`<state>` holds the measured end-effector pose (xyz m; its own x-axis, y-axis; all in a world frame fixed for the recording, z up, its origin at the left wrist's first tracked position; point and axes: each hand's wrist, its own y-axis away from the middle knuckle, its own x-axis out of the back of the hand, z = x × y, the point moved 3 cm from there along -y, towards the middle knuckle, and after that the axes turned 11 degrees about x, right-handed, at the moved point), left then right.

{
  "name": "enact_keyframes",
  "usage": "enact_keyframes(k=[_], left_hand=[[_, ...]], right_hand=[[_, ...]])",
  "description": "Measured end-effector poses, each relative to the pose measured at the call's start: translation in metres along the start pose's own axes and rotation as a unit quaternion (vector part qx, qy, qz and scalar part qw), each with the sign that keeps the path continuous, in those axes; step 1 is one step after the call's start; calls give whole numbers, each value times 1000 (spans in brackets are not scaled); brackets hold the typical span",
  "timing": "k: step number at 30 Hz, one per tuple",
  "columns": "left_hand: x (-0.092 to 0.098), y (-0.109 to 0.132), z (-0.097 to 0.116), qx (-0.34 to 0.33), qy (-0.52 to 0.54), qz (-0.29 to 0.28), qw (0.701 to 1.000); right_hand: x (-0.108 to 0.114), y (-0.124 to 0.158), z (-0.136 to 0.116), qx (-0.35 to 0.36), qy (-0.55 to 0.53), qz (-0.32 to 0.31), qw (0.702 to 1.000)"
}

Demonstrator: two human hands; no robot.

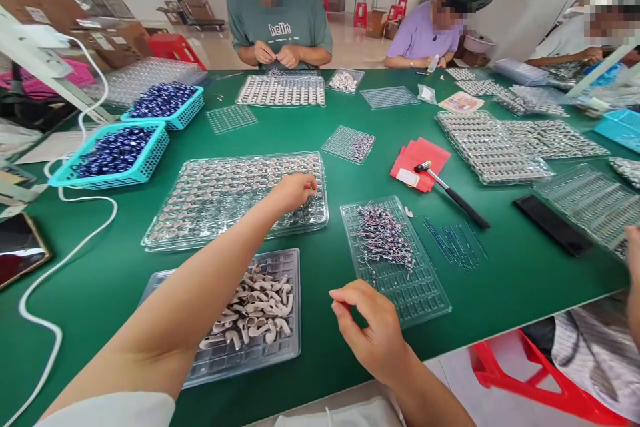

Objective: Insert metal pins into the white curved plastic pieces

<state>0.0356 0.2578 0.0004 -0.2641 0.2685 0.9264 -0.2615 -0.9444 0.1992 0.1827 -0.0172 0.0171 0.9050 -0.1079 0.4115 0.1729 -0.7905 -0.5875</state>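
My left hand [294, 191] reaches forward over a large clear tray [200, 227] packed with rows of small round parts. Its fingers are pinched together at the tray's far right rows; what they hold is too small to make out. My right hand [373, 330] hovers low over the green table near its front edge, fingers curled loosely with nothing visible in them. It is beside a clear gridded tray [420, 293] holding a tangle of thin wired pieces [383, 237]. Under my left forearm lies a clear tray [285, 353] of pale curved plastic pieces [260, 313].
Two teal baskets [150, 163] of dark blue parts stand at the left, with a white cable [65, 260]. A small hammer [450, 193] lies by red cards [417, 157], a black phone [553, 223] to the right. Three people work at the far side among more trays.
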Motion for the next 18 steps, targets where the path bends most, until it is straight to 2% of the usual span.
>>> enact_keyframes(k=[3, 5, 8, 11, 13, 18], left_hand=[[1, -2, 0, -19, -6, -2, 1000], [3, -2, 0, -34, -10, -3, 999], [7, 0, 0, -59, -9, -6, 998], [8, 2, 0, -72, -1, -4, 997], [7, 2, -1, -69, 8, 1, 998], [7, 3, -2, -31, 29, 26, 999]], right_hand=[[25, 2, 4, -32, 39, -1, 999], [47, 5, 13, -85, 99, -5, 991], [69, 10, 32, -178, 168, -56, 968], [68, 14, 45, -216, 205, -139, 944], [60, 15, 50, -216, 247, -165, 930], [42, 11, 58, -155, 329, -199, 910]])
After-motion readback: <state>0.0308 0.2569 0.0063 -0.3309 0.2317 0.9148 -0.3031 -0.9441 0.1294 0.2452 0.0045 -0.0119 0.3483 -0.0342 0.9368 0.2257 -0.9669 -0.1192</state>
